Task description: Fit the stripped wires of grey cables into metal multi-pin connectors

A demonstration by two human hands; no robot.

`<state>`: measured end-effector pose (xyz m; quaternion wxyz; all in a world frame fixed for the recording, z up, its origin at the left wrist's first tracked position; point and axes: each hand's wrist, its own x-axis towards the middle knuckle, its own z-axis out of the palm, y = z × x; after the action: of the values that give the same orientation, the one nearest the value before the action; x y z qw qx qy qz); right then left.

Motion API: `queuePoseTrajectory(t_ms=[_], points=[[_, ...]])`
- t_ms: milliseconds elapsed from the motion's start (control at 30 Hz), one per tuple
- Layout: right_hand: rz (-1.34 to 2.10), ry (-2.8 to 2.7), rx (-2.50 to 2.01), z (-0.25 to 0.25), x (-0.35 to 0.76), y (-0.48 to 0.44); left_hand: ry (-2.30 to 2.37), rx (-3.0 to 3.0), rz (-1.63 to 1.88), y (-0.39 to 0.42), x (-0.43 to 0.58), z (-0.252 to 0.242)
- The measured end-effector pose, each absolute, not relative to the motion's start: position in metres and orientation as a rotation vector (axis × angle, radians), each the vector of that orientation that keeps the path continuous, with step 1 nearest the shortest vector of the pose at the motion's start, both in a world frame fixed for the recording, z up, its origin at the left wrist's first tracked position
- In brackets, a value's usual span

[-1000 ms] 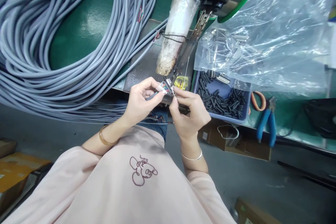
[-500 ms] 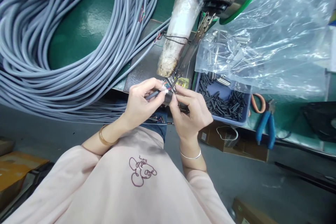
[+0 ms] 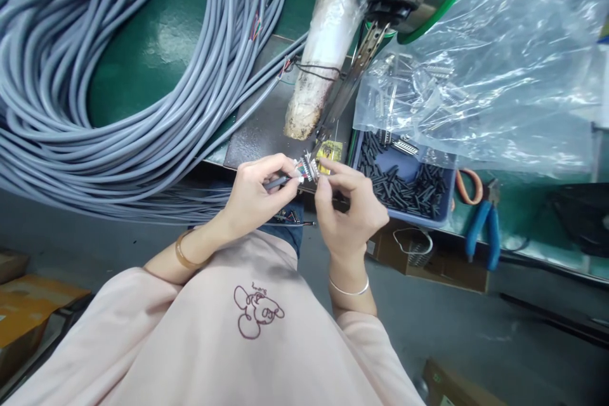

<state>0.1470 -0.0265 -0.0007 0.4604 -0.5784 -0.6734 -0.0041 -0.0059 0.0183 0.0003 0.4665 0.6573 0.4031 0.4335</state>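
- Head view: on the far left, a thick looped bundle of smooth grey cables [image 3: 157, 124] is lying across the green desk [image 3: 137, 44], its stripped ends showing thin coloured wires near the top.
- Next to the bundle, a flat dark metal plate [image 3: 252, 133] is resting on the desk.
- At the plate's near edge, the left hand [image 3: 259, 193] is pinching the end of a single grey cable [image 3: 276, 183] between thumb and forefinger, with thin coloured wires fanning out from it.
- Between the two hands, a small silvery multi-pin connector [image 3: 309, 168] is sitting at those wires, over the plate's near edge.
- Above the connector, a white tube wrapped in clear plastic [image 3: 318, 63] is slanting down beside a slim slotted metal bar [image 3: 347, 85]; whether the bar's tip is touching the connector, one cannot tell.
- The right hand [image 3: 353, 206] is pinching the connector's right end, near a small yellow patch [image 3: 330, 155].
- Farther right, a blue plastic tray [image 3: 404, 166] is holding short black pieces [image 3: 380, 181], and a crumpled clear plastic bag [image 3: 518, 70] is partly covering it.
- Beside the tray, blue-handled pliers [image 3: 483, 225] are hanging over the desk's edge.
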Motion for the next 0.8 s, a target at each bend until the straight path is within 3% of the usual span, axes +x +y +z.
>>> queuePoseTrajectory(t_ms=[333,567,633,733,800], points=[[0.312,-1.510,-1.387,0.011,0.147,-0.046,0.700,0.974,0.887,0.010,-0.015,0.001],[0.813,-1.473,-1.360,0.019,0.146,-0.046,0.485,1.020,0.713,0.004,-0.031,0.008],[0.572,-1.537,-1.363,0.025,0.148,-0.050,0.423,1.082,0.612,0.003,-0.037,0.010],[-0.213,-1.384,-1.205,0.033,0.153,-0.058,0.363,1.206,0.509,0.002,-0.044,0.013],[-0.539,-1.210,-1.204,0.037,0.164,-0.061,0.318,1.294,0.463,-0.001,-0.047,0.019]])
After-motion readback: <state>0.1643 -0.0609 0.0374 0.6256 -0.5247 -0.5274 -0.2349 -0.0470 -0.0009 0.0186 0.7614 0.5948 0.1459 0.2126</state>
